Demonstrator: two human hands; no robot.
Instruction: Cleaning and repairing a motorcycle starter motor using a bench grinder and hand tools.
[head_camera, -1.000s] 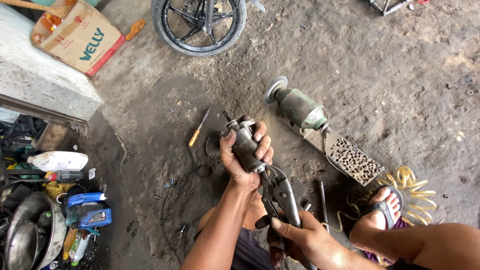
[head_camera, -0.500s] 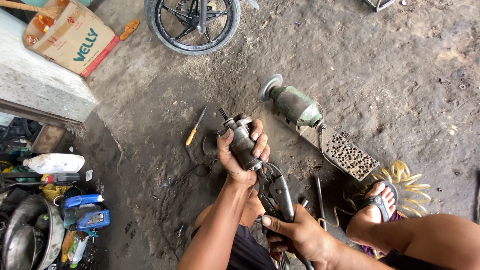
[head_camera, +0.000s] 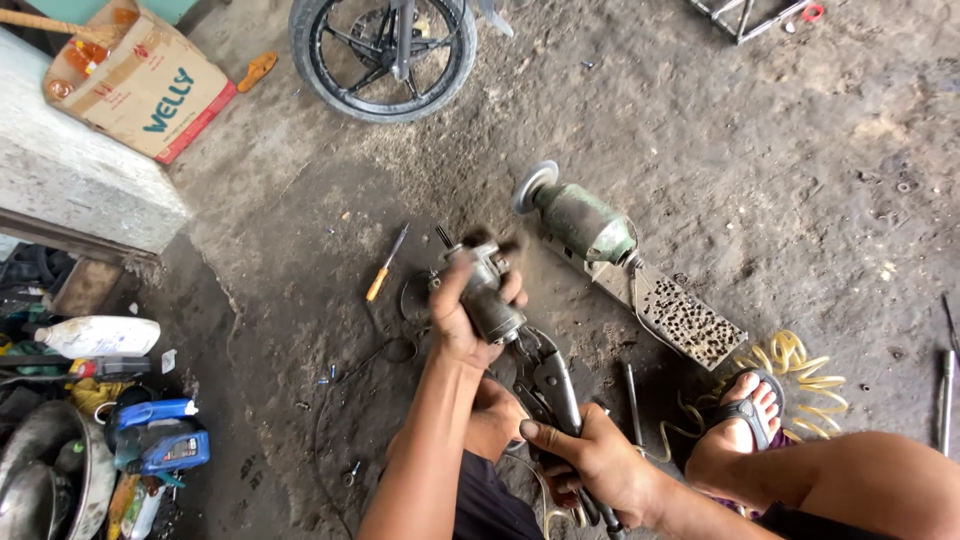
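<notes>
My left hand (head_camera: 462, 318) grips a small grey metal cylindrical motor part (head_camera: 485, 285), held upright over the dirty concrete floor. My right hand (head_camera: 598, 462) is closed around the handles of dark locking pliers (head_camera: 548, 378), whose jaws reach up to the lower end of the part. The top of the part is blurred. My knee sits under the two hands, and my sandalled foot (head_camera: 745, 415) rests to the right.
A green bench grinder (head_camera: 580, 220) on a perforated metal plate (head_camera: 685, 320) lies just right of the hands. An orange-handled screwdriver (head_camera: 385, 265) lies left. A motorcycle wheel (head_camera: 385, 50), cardboard box (head_camera: 140, 85), concrete block (head_camera: 70, 190) and bottles (head_camera: 100, 336) stand around.
The part in my left hand has turned slightly and its top is now blurred. My right hand stays on the pliers. The view has shifted a little.
</notes>
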